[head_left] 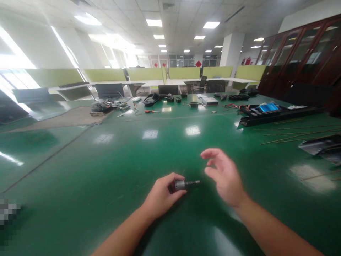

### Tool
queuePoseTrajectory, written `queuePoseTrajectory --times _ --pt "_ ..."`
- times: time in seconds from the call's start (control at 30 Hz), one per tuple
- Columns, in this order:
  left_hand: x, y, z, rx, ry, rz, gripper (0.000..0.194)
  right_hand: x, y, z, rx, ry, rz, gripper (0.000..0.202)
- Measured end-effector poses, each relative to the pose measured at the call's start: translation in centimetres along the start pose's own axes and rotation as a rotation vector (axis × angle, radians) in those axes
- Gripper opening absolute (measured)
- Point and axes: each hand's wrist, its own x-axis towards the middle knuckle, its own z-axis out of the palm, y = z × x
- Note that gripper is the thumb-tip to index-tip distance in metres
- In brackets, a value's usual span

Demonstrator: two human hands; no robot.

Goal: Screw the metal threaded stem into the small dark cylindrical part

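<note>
My left hand (163, 193) is closed around a small motor-like metal cylinder (180, 185), thumb on the near side and fingers on the far side. A dark stepped shaft (192, 183) with a lighter tip sticks out of the cylinder to the right. The cylinder's left end is hidden in my palm. To the right of the shaft tip, my right hand (225, 177) hovers over the green tabletop (128, 160). Its fingers are curved and apart from the thumb, with nothing between them.
A red-handled screwdriver (149, 111) lies farther back. Behind it are black bins (194, 104), a white box (210, 101) and a heap of electronic parts (108, 106). On the right are a long black channel (266, 118), a blue object (268, 107) and several thin rods (290, 134).
</note>
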Motion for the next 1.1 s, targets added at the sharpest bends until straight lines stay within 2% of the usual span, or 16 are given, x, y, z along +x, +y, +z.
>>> queuePoseTrajectory --times 0.07,0.13,0.23,0.67,1.1 --pt "0.0 0.1 0.0 -0.001 0.011 0.007 0.023 0.0 0.6 0.7 -0.041 -0.062 -0.03 0.044" --pt "0.0 0.2 0.0 -0.006 0.014 0.009 0.022 -0.2 1.3 1.5 -0.101 -0.222 -0.059 0.05" --pt "0.0 0.1 0.0 -0.02 0.012 0.005 0.023 -0.6 2.0 2.1 -0.171 -0.298 -0.031 0.04" --pt "0.0 0.0 0.2 -0.005 -0.021 0.054 0.022 -1.0 2.5 2.5 -0.184 -0.336 -0.029 0.027" --pt "-0.2 0.1 0.2 0.028 0.0 0.035 0.022 -1.0 2.3 2.4 -0.131 -0.328 -0.056 0.018"
